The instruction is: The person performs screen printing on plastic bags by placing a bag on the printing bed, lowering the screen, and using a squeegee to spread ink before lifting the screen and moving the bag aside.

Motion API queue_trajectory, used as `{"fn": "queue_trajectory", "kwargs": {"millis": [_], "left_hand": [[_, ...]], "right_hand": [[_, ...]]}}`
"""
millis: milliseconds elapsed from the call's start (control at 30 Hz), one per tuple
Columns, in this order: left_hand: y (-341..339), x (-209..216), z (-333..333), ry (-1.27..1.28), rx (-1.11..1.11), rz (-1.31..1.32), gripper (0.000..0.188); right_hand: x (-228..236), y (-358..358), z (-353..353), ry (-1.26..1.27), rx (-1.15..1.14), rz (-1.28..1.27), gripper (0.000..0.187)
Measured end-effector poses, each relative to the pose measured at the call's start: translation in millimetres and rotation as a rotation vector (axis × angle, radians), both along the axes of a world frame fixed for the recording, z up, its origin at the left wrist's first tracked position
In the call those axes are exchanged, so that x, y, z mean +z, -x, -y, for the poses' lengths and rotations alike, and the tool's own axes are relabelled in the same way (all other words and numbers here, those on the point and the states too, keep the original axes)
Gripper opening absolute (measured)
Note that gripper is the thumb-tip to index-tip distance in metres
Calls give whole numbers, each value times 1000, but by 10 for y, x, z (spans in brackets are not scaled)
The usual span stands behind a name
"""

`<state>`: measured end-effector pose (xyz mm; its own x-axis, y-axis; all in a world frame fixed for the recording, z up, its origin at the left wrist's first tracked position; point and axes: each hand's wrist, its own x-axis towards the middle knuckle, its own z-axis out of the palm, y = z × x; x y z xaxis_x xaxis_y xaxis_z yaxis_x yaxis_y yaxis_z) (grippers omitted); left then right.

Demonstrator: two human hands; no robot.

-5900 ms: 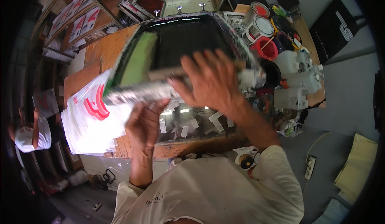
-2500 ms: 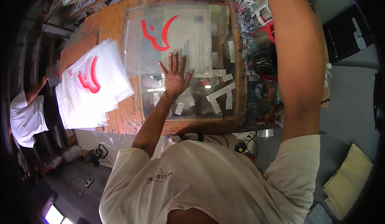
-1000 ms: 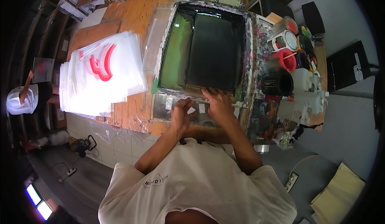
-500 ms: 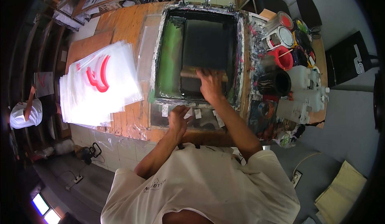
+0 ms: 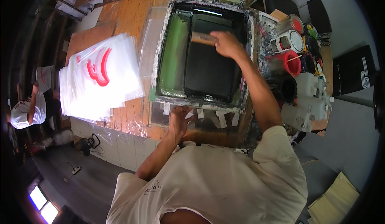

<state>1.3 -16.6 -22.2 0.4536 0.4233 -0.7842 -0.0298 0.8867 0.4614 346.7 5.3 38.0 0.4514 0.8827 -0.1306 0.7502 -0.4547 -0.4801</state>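
Right hand (image 5: 227, 44): grip clenched around the right end of the wooden squeegee (image 5: 203, 39), which is slightly blurred. Squeegee lies crosswise over the far half of the dark mesh (image 5: 208, 73), inside the paint-smeared screen frame (image 5: 208, 104) on the bench (image 5: 132, 11). Left hand (image 5: 179, 119): fingers bent at the frame's near edge; can't tell if its grip has hold of it. Red-printed plastic sheets (image 5: 124, 75) stacked left of frame; paint cans (image 5: 292, 40) and translucent jugs (image 5: 304, 85) right.
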Motion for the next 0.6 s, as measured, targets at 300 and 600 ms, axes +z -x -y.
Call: {"fn": "queue_trajectory", "kwargs": {"millis": [300, 600], "left_hand": [[-76, 725, -199, -36, -61, 212, 17], [-582, 1735, -870, -306, -148, 743, 28]], "right_hand": [[690, 1905, 1207, -186, -18, 324, 46], [1769, 1054, 665, -431, -6, 606, 19]]}}
